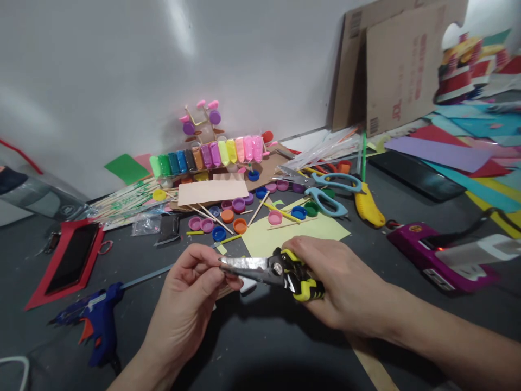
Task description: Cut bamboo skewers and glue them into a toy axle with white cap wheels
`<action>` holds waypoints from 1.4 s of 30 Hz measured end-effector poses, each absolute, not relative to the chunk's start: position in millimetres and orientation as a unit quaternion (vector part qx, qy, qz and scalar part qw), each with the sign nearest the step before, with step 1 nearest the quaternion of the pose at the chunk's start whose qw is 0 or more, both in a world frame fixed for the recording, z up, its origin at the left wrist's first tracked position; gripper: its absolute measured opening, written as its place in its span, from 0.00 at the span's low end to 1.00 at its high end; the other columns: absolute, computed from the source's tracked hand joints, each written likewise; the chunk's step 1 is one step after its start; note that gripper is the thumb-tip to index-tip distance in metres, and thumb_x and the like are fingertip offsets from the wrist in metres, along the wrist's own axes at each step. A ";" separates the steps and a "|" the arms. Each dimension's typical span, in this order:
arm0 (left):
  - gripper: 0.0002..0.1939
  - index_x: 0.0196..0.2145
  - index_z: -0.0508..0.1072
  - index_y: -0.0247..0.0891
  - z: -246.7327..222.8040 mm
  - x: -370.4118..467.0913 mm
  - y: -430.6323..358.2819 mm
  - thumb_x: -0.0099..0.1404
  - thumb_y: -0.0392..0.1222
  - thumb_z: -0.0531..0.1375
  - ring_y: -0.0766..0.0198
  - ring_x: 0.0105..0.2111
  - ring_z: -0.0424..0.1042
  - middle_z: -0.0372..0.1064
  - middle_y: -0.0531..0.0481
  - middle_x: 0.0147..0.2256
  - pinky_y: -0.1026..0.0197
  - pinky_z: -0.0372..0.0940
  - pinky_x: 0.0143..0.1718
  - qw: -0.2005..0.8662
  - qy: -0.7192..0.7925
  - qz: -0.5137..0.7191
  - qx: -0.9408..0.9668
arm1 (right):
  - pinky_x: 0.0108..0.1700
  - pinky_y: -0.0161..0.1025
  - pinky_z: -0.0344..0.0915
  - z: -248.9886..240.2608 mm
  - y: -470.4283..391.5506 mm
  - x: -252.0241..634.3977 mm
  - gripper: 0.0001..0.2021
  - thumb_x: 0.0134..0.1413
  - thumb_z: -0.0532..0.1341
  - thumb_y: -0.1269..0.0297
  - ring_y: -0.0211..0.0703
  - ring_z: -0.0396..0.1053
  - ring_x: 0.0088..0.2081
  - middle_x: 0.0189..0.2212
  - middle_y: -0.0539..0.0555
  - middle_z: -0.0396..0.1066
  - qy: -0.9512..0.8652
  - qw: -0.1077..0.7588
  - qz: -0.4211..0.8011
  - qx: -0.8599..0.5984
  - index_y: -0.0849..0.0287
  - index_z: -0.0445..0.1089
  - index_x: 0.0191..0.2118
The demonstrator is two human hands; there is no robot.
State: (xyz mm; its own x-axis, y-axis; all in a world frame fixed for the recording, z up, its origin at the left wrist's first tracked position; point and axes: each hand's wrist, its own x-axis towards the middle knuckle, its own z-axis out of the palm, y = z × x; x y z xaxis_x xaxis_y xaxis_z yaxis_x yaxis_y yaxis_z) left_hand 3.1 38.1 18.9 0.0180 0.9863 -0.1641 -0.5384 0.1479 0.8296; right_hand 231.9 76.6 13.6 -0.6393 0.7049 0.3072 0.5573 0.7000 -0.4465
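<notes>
Black-and-lime handles of heavy-duty scissors (278, 269) are wrapped by my right hand (334, 277), the blades pointing left. My left hand (195, 293) is closed in a pinch at the blade tips; whatever lies between its fingertips is too small to make out. Just behind and below the blades, a small white object (248, 284) is partly hidden. Beyond my hands lies a pale yellow sheet (260, 239), with coloured bottle caps (274, 217) and thin wooden sticks (258, 209) on and around it.
A blue glue gun (101, 320) lies at left near a phone (73, 258) on red paper. Light-blue scissors (325, 201) and a yellow-handled tool (368, 206) lie behind. A purple power strip (439, 260) sits right. Cardboard (402, 70) leans at the back; clay packets (207, 155) line up.
</notes>
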 end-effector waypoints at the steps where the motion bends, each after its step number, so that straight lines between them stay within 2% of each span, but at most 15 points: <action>1: 0.08 0.29 0.77 0.39 19.2 3.2 38.0 0.54 0.36 0.73 0.69 0.25 0.78 0.78 0.55 0.25 0.69 0.73 0.33 0.648 0.390 0.587 0.289 | 0.30 0.38 0.60 13.6 76.0 232.4 0.12 0.42 0.55 0.74 0.44 0.64 0.27 0.27 0.53 0.68 -0.893 0.234 0.152 -0.354 0.60 0.63 0.37; 7: 0.09 0.28 0.76 0.39 23.3 4.4 36.6 0.54 0.36 0.73 0.68 0.24 0.76 0.76 0.55 0.23 0.68 0.73 0.31 0.642 0.399 0.590 0.284 | 0.31 0.38 0.61 15.7 75.9 231.6 0.11 0.44 0.57 0.72 0.44 0.65 0.27 0.29 0.53 0.70 -0.876 0.240 0.193 -0.371 0.58 0.63 0.38; 15: 0.06 0.29 0.76 0.39 25.1 6.3 36.4 0.57 0.37 0.71 0.70 0.23 0.76 0.76 0.55 0.24 0.69 0.71 0.30 0.662 0.379 0.582 0.282 | 0.34 0.40 0.62 19.0 76.9 229.0 0.12 0.44 0.59 0.71 0.45 0.66 0.31 0.32 0.54 0.69 -0.876 0.236 0.216 -0.360 0.60 0.63 0.39; 20: 0.07 0.29 0.76 0.39 22.8 6.0 36.6 0.56 0.37 0.71 0.70 0.24 0.76 0.77 0.55 0.24 0.70 0.71 0.30 0.662 0.379 0.581 0.285 | 0.33 0.39 0.61 17.6 75.3 227.5 0.12 0.43 0.58 0.73 0.44 0.64 0.30 0.31 0.54 0.68 -0.876 0.223 0.234 -0.359 0.59 0.63 0.37; 30: 0.08 0.29 0.76 0.39 20.8 4.1 36.1 0.55 0.37 0.72 0.68 0.24 0.77 0.77 0.55 0.23 0.67 0.72 0.32 0.646 0.400 0.579 0.296 | 0.31 0.39 0.60 15.0 74.5 233.6 0.12 0.42 0.56 0.74 0.44 0.64 0.27 0.28 0.53 0.70 -0.883 0.210 0.198 -0.370 0.59 0.64 0.37; 35: 0.08 0.29 0.76 0.38 22.2 4.9 34.5 0.55 0.38 0.72 0.67 0.23 0.76 0.76 0.54 0.23 0.66 0.72 0.30 0.639 0.403 0.585 0.296 | 0.33 0.39 0.62 17.4 75.7 231.6 0.12 0.44 0.59 0.72 0.45 0.67 0.30 0.31 0.54 0.71 -0.872 0.229 0.216 -0.374 0.58 0.64 0.39; 42: 0.07 0.30 0.76 0.39 20.7 5.2 35.1 0.56 0.36 0.72 0.67 0.24 0.77 0.77 0.54 0.25 0.66 0.73 0.31 0.637 0.395 0.589 0.303 | 0.34 0.40 0.62 19.6 75.0 228.9 0.12 0.44 0.60 0.72 0.45 0.66 0.30 0.32 0.54 0.70 -0.877 0.219 0.229 -0.362 0.59 0.64 0.39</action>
